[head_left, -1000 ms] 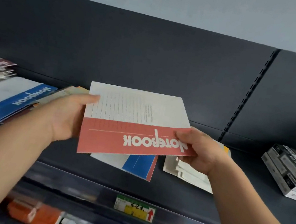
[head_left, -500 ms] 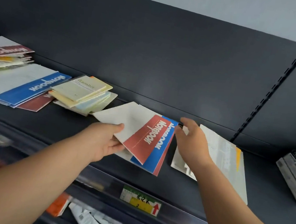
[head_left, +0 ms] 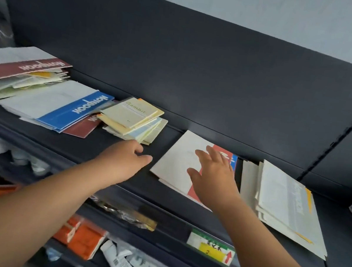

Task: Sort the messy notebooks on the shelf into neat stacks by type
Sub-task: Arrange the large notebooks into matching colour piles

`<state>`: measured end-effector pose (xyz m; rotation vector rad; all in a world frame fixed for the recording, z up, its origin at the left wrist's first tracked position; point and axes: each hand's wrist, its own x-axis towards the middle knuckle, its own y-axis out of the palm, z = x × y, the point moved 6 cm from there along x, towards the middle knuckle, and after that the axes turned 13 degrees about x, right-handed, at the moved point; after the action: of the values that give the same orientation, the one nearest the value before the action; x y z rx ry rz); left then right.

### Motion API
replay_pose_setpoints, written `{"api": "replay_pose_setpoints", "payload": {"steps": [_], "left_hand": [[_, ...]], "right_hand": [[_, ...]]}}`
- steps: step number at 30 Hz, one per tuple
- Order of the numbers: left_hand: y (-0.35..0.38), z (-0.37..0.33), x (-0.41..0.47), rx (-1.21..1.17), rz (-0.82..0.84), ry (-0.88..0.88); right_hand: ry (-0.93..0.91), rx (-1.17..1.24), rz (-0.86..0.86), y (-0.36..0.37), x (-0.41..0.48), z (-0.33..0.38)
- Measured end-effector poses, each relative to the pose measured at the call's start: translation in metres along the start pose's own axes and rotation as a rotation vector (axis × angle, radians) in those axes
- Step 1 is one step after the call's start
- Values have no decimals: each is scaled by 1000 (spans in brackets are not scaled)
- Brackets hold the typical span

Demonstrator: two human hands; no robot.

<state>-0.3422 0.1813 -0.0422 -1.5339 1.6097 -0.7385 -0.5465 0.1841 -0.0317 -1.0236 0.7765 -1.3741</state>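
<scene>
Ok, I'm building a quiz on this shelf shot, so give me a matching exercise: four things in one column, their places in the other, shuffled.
Things:
1. small cream "Gambit" booklet
2. blue-banded white notebook
3. red-banded white notebook
4. green and yellow shelf label

Places:
A. under the right hand
B. on the shelf's front edge
C. on top of the small stack just beyond the left hand
D. left part of the shelf, beside the small stack

Pairs: 1-C, 2-D, 3-A, 4-B

"Gambit" on small cream pad; upside-down "notebook" on blue & maroon covers; "2" on shelf tag.
</scene>
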Motion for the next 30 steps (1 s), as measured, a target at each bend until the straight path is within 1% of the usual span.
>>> {"api": "replay_pose_setpoints", "payload": {"steps": [3,4,5,9,14,18,25,30], "left_hand": [[-42,33,-8,168,-198,95],[-55,47,-9,215,-241,113],[-66,62,-10,257,-273,124],[-107,130,-11,392,-303,111],[-150,205,-12,482,-261,58],[-173,243,-3,506,-229,21],[-188,266,31,567,-222,38],[-183,264,68,634,-143,66]], "right_hand": [[-81,16,-3,14,3,55],[-109,26,-5,20,5,74],[-134,36,-5,26,6,94],[-198,63,5,60,13,168],[-226,121,60,104,21,241],[-213,143,136,131,36,275],[-100,207,197,164,86,293],[68,266,111,171,134,284]]}}
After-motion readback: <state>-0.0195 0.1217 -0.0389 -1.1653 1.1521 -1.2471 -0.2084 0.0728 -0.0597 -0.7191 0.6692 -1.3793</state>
